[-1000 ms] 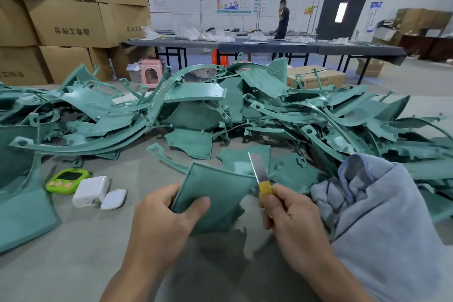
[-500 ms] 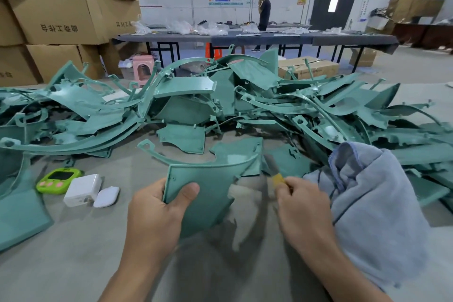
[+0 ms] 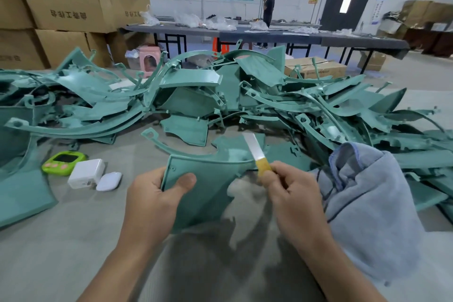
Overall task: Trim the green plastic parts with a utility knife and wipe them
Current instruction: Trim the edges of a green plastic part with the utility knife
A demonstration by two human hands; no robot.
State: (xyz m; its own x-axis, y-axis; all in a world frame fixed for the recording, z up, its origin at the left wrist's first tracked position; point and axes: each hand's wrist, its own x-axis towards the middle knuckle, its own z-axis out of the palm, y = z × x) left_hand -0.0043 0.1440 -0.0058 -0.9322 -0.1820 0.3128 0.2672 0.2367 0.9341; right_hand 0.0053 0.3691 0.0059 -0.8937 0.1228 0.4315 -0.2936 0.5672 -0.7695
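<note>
My left hand (image 3: 153, 200) grips the green part (image 3: 208, 186); my right hand (image 3: 293, 197) pinches the utility knife (image 3: 257, 154), blade at its upper edge.

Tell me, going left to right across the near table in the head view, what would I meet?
Green timer → white charger block → white oval case → left hand → green plastic panel → utility knife → right hand → blue-grey towel.

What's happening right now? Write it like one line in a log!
left hand: grips green panel | right hand: pinches utility knife, blade near panel's upper edge | grey towel: beside right arm
</note>
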